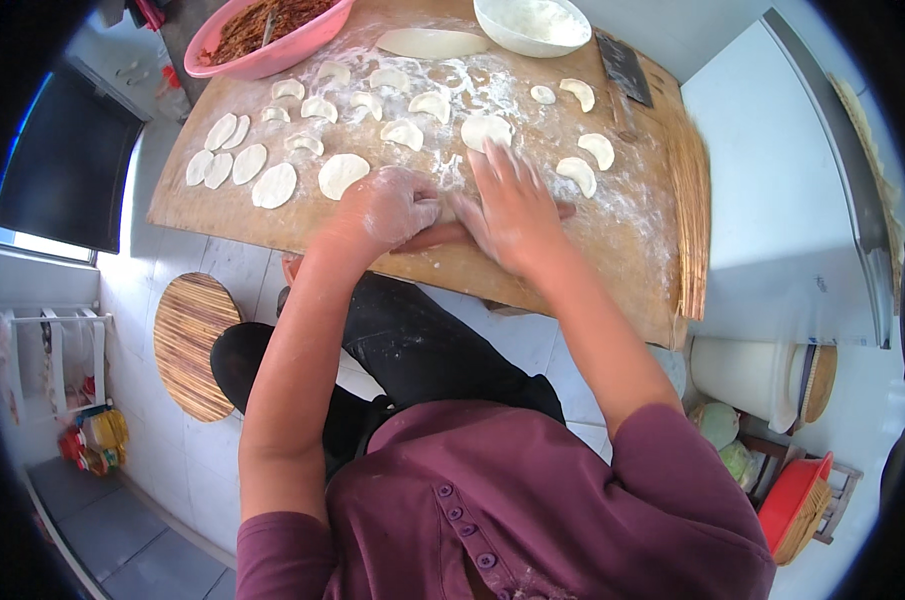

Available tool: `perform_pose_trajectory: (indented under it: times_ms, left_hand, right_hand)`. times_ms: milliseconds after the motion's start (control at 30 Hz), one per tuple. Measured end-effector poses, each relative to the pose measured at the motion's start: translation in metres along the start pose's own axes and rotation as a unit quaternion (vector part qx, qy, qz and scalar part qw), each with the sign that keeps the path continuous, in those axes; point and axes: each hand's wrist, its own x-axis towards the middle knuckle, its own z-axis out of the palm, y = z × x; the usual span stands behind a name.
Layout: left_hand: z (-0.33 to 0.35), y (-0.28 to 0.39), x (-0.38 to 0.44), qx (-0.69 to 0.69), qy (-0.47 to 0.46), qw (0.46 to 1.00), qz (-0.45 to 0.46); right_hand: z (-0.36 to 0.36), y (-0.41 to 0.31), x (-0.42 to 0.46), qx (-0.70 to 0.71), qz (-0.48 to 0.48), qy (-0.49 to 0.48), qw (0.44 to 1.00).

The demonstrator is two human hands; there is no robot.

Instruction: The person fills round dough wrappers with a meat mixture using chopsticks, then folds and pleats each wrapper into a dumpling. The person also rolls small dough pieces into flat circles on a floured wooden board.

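Note:
A wooden rolling pin (439, 237) lies near the front edge of the floured wooden board (617, 247). Over its right part my right hand (514, 210) is spread, blurred, its fingertips by a round dough wrapper (487, 133). My left hand (396, 208), dusted with flour, is curled at the pin's left part; what its fingers hold is hidden. Left of it lies another round wrapper (344, 176), with several flat wrappers (274, 186) farther left. Folded crescent dumplings (403, 135) stand in the middle and at the right (577, 176). A small dough disc (542, 94) lies at the upper right.
Along the board's far side are a pink basin (325, 30) of filling, a dough strip (431, 43) and a white bowl (535, 26) of flour. A cleaver (623, 71) and a straw brush (691, 217) lie at the right. A round slatted stool (195, 346) stands on the floor.

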Motion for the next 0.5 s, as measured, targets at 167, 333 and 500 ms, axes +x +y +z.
perform_pose_trajectory:
  times_ms: [167,333,500]
  left_hand:
    - [0.004,-0.034,-0.002,-0.202,-0.031,0.976,-0.069]
    - [-0.002,-0.029,0.008,-0.031,-0.024,0.999,-0.004]
    - [-0.007,-0.009,0.006,-0.026,-0.03,0.999,-0.016]
  right_hand:
    - [-0.025,-0.016,-0.047,0.021,-0.015,-0.047,0.999]
    - [0.009,0.004,0.023,0.005,0.009,0.001,1.0]
    - [0.006,0.003,0.008,0.008,0.01,0.011,1.0]
